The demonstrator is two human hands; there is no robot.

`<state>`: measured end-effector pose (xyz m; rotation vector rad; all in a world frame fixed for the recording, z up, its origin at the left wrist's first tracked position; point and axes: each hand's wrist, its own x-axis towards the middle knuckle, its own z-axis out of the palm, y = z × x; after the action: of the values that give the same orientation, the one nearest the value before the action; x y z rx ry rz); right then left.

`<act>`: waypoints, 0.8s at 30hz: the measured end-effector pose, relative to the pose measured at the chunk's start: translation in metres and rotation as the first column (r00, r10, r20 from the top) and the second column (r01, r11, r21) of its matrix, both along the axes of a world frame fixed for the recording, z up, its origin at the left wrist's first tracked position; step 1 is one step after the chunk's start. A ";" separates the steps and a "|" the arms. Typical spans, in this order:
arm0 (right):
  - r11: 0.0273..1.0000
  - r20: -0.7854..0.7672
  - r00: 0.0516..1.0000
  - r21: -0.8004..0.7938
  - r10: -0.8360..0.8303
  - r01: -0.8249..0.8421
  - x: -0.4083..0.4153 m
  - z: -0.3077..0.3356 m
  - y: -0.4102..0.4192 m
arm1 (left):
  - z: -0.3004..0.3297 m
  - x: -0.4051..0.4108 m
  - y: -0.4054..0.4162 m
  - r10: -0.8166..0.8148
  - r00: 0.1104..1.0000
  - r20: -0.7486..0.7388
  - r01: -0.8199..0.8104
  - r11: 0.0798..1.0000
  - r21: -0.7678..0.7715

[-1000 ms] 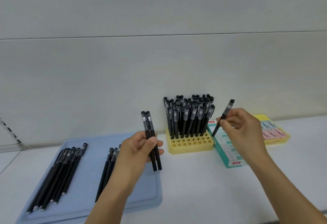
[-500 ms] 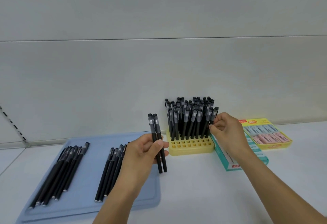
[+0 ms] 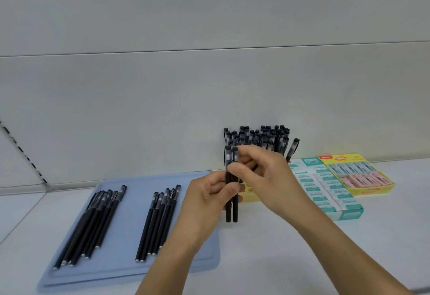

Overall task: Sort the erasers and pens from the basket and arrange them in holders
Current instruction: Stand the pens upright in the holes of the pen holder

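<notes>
Left hand (image 3: 209,192) grips two upright pens (image 3: 231,211), long axes vertical; right hand (image 3: 263,173) pinches their caps from above, yellow holder (image 3: 250,198) just behind.

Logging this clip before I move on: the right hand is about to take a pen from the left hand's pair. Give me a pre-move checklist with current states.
1. Left hand grips the two pens upright: ok.
2. Right hand has its fingers on the caps of that pair: ok.
3. Whether only one pen is pinched, not both: cannot tell.
4. Free slots in the yellow holder: cannot tell, the hands cover its front.
5. Pens still to sort lie on the blue tray, in two groups: ok.
6. Eraser boxes sit right of the holder, out of the hands' way: ok.
</notes>
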<state>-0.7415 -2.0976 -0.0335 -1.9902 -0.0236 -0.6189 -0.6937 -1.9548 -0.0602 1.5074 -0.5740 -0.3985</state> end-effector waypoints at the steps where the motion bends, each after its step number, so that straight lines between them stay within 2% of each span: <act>1: 1.000 0.003 1.000 -0.003 0.006 -0.006 0.003 0.003 0.003 | 0.000 0.001 0.001 -0.001 1.000 0.004 0.001 1.000 0.000; 4: 0.996 0.040 0.997 0.063 -0.066 0.063 0.009 0.010 0.000 | -0.001 0.007 0.009 0.091 0.996 0.019 -0.091 0.996 -0.008; 8: 0.962 0.020 0.962 -0.037 -0.271 0.272 0.018 0.001 -0.018 | -0.008 0.017 0.027 0.223 0.975 -0.014 -0.223 0.974 -0.029; 13: 0.948 -0.032 0.953 -0.118 -0.301 0.295 0.026 -0.016 -0.017 | -0.013 0.018 0.037 0.221 0.974 -0.046 -0.222 0.975 -0.028; 19: 0.889 0.073 0.923 -0.252 -0.377 0.383 0.027 -0.011 -0.019 | -0.015 0.022 0.040 0.215 0.975 -0.061 -0.217 0.976 -0.026; 24: 0.884 -0.060 0.930 -0.339 -0.362 0.322 0.033 -0.014 -0.017 | -0.014 0.020 0.035 0.193 0.978 -0.078 -0.196 0.980 -0.026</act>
<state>-0.7087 -2.1150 -0.0471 -2.3747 0.3299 -0.7553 -0.6732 -1.9194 -0.0744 1.4941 -0.3684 -0.2909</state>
